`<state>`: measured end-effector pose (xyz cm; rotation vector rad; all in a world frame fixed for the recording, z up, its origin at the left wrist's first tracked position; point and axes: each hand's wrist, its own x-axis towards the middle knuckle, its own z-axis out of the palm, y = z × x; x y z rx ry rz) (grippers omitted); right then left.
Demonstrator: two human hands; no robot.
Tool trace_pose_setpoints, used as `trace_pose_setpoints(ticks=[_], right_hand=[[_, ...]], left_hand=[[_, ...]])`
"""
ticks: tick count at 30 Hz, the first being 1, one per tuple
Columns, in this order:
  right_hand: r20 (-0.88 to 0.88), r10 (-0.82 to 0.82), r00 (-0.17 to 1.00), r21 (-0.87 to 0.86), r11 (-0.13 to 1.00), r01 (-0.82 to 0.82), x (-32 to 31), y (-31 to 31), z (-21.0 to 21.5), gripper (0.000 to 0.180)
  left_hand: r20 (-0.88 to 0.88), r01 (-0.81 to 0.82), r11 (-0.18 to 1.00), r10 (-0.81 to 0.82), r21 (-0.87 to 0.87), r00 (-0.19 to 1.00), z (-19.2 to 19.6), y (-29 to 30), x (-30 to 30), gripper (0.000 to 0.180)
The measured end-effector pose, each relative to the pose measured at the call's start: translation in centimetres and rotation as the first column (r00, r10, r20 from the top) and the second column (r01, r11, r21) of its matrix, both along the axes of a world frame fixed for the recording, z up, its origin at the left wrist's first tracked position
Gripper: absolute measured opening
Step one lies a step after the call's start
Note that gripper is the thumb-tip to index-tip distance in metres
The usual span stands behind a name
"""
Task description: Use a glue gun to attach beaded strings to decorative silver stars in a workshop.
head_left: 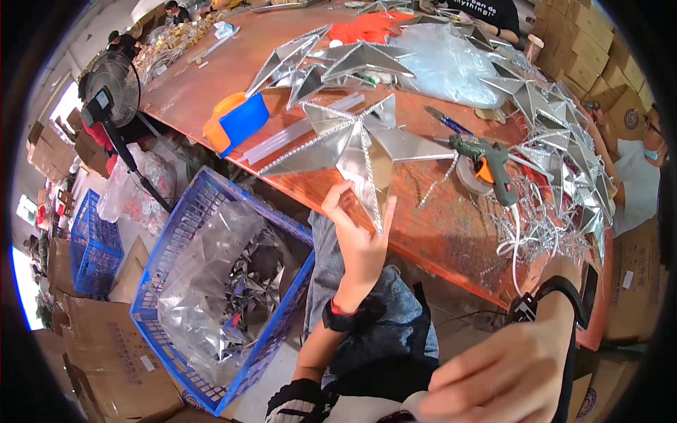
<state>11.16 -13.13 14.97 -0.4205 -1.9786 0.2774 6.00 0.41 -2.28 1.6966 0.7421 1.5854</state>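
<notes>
Hands apart, you hold the star (352, 151) near its lowest point in your left hand (363, 250), digits to either side, at twelve o'clock over the table (419, 229). Your right hand (501, 374), at five o'clock, is blurred, and I cannot tell whether it holds anything. From the star, the glue gun (496, 161) lies toward three o'clock, just beside one tip; glue sticks (278, 142) at nine; the clear bag (451, 63) at two; tinsel (541, 231) at four; the basket (262, 356) at seven.
</notes>
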Motion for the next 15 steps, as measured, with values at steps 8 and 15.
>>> trace_pose_setpoints(ticks=[8,15], right_hand=[[-0.166,-0.074,0.983,-0.027,0.997,0.070,-1.8,-1.2,0.5,0.009],[-0.039,-0.266,0.963,0.180,0.946,0.268,1.0,-1.7,1.3,0.021]], left_hand=[[0.105,-0.136,0.989,0.129,0.064,0.986,1.0,1.4,-1.4,0.044],[0.249,0.048,0.993,-0.020,-0.107,0.968,3.0,3.7,-3.0,0.040]])
